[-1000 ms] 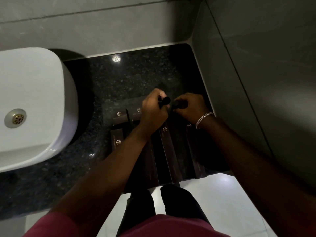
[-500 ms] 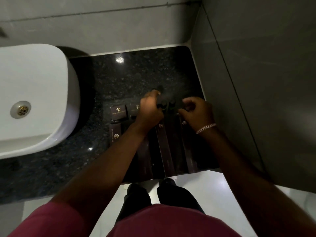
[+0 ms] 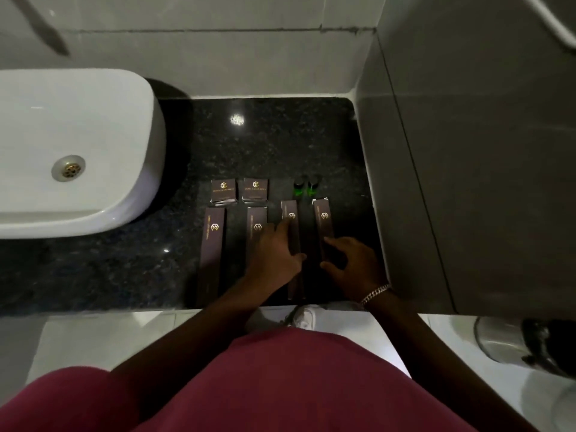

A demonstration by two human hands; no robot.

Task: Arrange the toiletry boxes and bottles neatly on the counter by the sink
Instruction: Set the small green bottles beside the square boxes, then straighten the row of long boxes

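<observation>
1. Layout: four long boxes lie side by side at the near right of the counter, right of the sink. Two small square boxes sit just beyond them, two small bottles further right.
2. Left hand: grip open, fingers spread flat over the second long box and third long box, holding nothing.
3. Right hand: loosely curled over the near end of the rightmost long box; can't tell if it's pinching it.
4. Handling, my guess: thin card cartons, light, crushable, slide easily on polished stone. Nudge by the long edges; don't squeeze mid-span.
5. Bottles: small, upright, tippy. Take them by the body, not the cap.
</observation>
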